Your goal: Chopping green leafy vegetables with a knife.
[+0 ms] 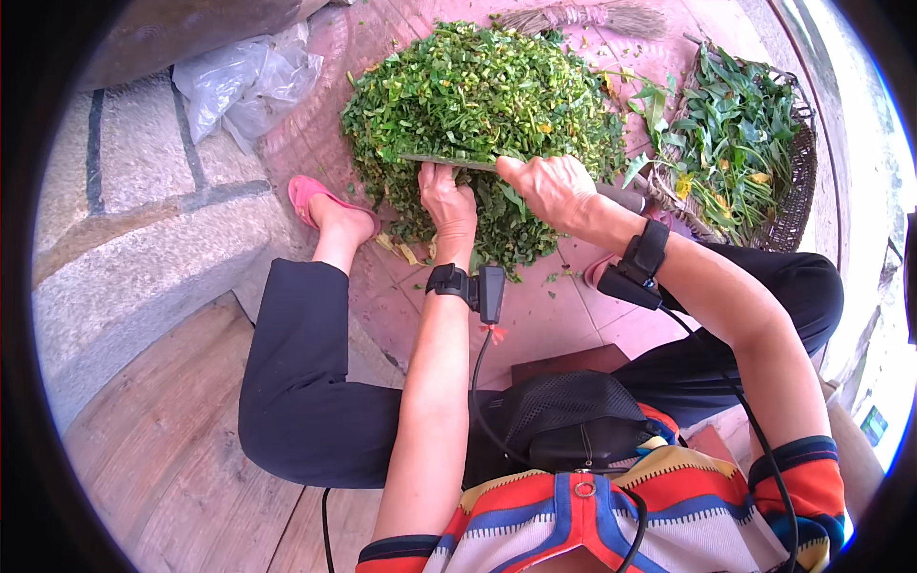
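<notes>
My right hand (pixel 551 190) is closed around the handle end of a knife, whose blade (pixel 451 161) points left across a large heap of chopped green leaves and stems (pixel 480 93). A greyish rounded piece (pixel 622 198) shows past my right wrist, in line with the blade; it may be the handle's end. Close against the near side of the blade is my left hand (pixel 449 204), fingers pointing away from me. Its fingertips meet the blade and greens, and what lies under the palm is hidden. Darker leaf pieces (pixel 501 229) lie between the hands.
At right, a woven basket (pixel 791 193) holds uncut leafy stems (pixel 738 129), some yellowed. A straw hand broom (pixel 609 18) lies beyond the heap. Clear plastic bags (pixel 243 82) rest on the stone ledge (pixel 165 251) at left. My pink-slippered foot (pixel 333 204) stands on the tiles (pixel 573 308).
</notes>
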### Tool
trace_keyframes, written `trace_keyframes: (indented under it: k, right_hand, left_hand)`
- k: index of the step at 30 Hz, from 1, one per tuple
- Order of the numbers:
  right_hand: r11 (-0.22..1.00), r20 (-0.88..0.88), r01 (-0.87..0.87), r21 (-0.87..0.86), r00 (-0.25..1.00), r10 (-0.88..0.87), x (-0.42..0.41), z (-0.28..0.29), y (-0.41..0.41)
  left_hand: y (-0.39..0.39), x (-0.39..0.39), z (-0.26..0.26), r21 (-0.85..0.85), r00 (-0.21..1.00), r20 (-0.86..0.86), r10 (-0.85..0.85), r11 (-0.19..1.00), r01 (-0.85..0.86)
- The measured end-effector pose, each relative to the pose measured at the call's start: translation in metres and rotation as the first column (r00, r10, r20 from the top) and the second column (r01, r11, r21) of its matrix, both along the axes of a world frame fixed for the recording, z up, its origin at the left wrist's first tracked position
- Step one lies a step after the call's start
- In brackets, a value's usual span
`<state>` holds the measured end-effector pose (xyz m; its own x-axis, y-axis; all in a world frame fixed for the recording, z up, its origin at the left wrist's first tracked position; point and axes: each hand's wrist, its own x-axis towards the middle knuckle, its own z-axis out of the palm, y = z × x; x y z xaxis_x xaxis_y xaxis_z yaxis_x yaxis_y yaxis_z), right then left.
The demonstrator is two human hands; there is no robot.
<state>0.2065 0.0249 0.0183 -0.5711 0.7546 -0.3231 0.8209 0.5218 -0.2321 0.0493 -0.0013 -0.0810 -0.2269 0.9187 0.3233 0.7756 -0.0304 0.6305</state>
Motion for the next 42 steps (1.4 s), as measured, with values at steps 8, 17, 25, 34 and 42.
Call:
trace_keyframes:
  k: [8,17,25,34,42]
  right_hand:
    - [0.997,0.006,-0.052,-0.048,0.999,0.053,-0.001,0.006,0.009]
    - [0.997,-0.128,0.06,-0.053,0.99,-0.066,-0.02,-0.046,0.018]
    - [0.995,-0.162,0.079,-0.057,0.983,-0.088,-0.01,-0.021,0.025]
    - [1.0,-0.075,0.011,-0.009,0.997,-0.012,0.001,-0.002,0.004]
    - [1.0,-0.095,-0.004,0.005,0.995,0.005,-0.01,-0.014,0.007]
  left_hand:
    - [0.002,0.003,0.001,-0.007,0.999,0.037,0.039,0.999,-0.039]
    - [0.003,0.005,0.001,-0.023,0.999,0.04,0.017,1.0,-0.016]
    - [-0.014,0.015,-0.003,-0.054,0.994,-0.073,0.083,0.995,-0.087]
    - [-0.009,0.01,-0.002,-0.018,0.973,0.182,0.144,0.99,-0.143]
    - [-0.007,0.006,-0.008,0.016,0.992,0.052,0.116,0.993,-0.117]
